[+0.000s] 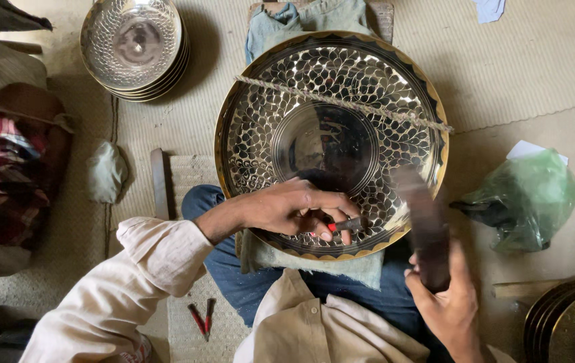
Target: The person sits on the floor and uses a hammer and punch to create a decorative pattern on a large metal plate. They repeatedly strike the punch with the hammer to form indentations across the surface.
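Note:
A large round engraved metal plate [395, 87] with a leaf pattern and a golden rim lies on a cloth in front of me. A rope [368, 107] stretches across its upper part. My left hand [294, 208] rests on the plate's lower rim and pinches a small chisel [348, 224] with a red end against the metal. Lower right, my right hand [445, 302] grips a dark wooden mallet [425, 225], blurred by motion, raised just right of the chisel.
A stack of engraved metal bowls [133, 44] sits at the upper left. A green plastic bag [526, 198] lies to the right, more plates [570, 323] at the lower right. Red-handled tools [201, 318] lie on the mat near my knee. Folded cloth [5, 168] is at left.

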